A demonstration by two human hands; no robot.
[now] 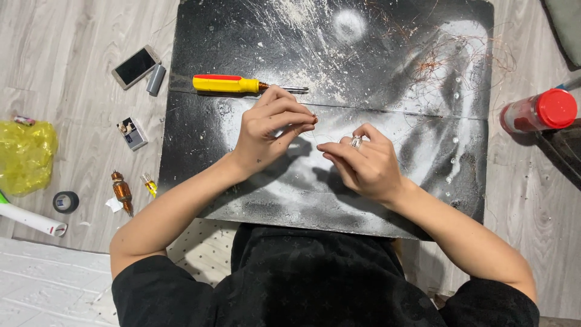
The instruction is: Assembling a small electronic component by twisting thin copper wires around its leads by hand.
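Note:
My left hand hovers over the middle of a scratched black board, fingertips pinched on something very small near a thin copper wire. My right hand, with a ring on one finger, pinches the other end of that fine wire just to the right. The two hands are a few centimetres apart. A yellow and red screwdriver lies on the board just beyond my left hand. A tangle of loose copper wire lies at the board's far right.
On the grey wood floor to the left lie a phone, a small grey cylinder, a small box, a copper coil, a black tape roll and a yellow bag. A red-capped jar lies right.

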